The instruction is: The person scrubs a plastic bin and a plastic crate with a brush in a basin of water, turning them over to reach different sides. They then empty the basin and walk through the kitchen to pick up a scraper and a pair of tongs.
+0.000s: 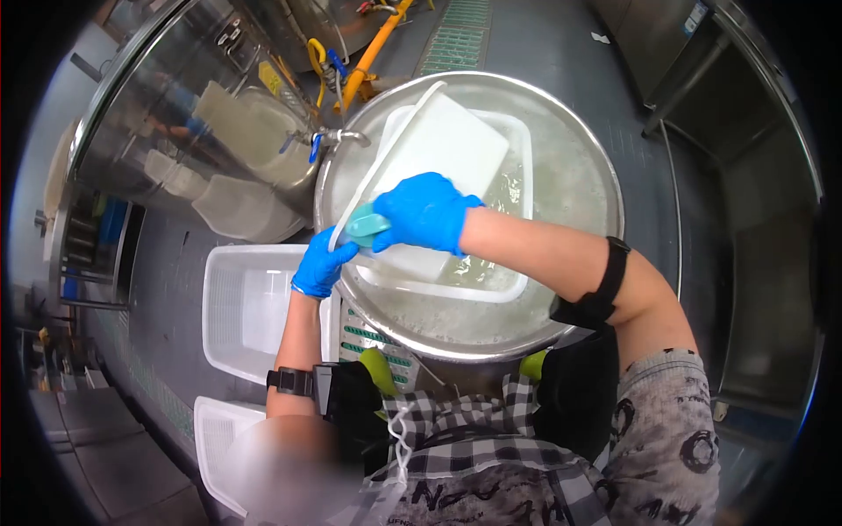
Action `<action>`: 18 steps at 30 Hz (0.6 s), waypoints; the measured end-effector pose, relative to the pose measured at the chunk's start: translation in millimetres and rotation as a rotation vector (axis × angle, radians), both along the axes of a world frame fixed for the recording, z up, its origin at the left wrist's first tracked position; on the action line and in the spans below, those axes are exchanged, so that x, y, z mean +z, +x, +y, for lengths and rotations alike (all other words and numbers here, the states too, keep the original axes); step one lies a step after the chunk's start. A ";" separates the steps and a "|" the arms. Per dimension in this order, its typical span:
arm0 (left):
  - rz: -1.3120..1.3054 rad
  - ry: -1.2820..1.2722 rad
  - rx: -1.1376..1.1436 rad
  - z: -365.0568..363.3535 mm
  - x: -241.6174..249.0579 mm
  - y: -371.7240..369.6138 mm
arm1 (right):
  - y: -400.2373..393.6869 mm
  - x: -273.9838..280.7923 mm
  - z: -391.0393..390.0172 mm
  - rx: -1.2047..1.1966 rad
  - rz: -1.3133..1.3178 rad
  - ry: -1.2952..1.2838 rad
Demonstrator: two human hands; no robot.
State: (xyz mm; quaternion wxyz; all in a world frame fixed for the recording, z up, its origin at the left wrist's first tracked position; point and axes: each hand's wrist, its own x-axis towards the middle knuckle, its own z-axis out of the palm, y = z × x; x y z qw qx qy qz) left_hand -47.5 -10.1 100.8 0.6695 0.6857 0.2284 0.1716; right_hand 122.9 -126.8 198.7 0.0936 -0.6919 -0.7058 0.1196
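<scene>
left hand (323, 263): blue-gloved, grip closed on the near edge of a white tray lid (438, 162) tilted over a white tray (519, 145) in the steel basin (589, 188) | right hand (425, 210): grip wrapped round a teal scrubber (367, 225) pressed on the lid | risk: wet plastic, gloves may slip, lid could drop and splash water | hard scrubbing could tip the tray

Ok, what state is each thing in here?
White tray: tilted, lower edge in the water.
Round steel basin: holds foamy water and a white tub.
Teal scrubber: pressed on the tray.
Right hand: gloved, gripping the scrubber.
Left hand: gloved, holding the tray's edge.
White crate: on the floor.
</scene>
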 end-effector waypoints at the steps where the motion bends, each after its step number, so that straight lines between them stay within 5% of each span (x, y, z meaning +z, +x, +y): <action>1: -0.010 0.114 -0.026 -0.5 1.8 3.6 | -2.0 -2.8 8.4 0.005 0.011 0.134; 6: 0.055 0.002 0.027 17.2 -6.8 -2.4 | 68.0 -23.1 37.9 -0.096 -0.020 0.185; 7: 0.016 0.001 0.046 13.6 -3.7 0.2 | 53.6 -18.3 40.0 -0.041 0.281 0.299; 8: -0.031 0.002 0.063 13.7 -1.7 5.3 | 36.0 -17.2 31.8 -0.005 0.005 0.279; 11: -0.067 -0.047 0.051 19.0 -1.0 10.0 | -0.5 -13.9 33.1 0.079 -0.240 0.124; 12: -0.068 -0.066 0.040 20.3 0.5 9.1 | 18.1 -30.0 41.0 0.117 -0.078 0.300; 16: -0.078 -0.154 0.058 22.7 -5.2 7.1 | 31.7 -29.3 44.5 0.136 0.272 0.289; 18: -0.116 -0.163 0.023 24.6 -6.5 5.3 | 0.2 -15.5 36.3 0.095 -0.261 0.228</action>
